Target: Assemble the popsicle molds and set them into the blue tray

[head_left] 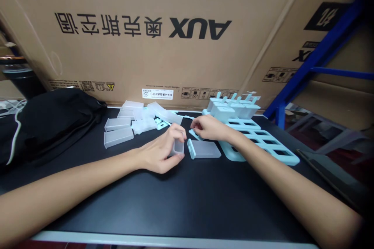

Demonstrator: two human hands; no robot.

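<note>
Over table [187,206]: left fingers [175,128] pinching mould [178,148]; right fingers [197,123] at blue piece [194,135], grip unclear.

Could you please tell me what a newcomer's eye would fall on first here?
Probably the large cardboard box across the background, its black AUX lettering upside down. Next, perhaps, the light-blue slotted popsicle-mold rack at the right, with handled molds standing at its far end. Near the middle of the black tabletop, the left hand holds a translucent mold, while the right hand is at a light-blue piece.
</note>
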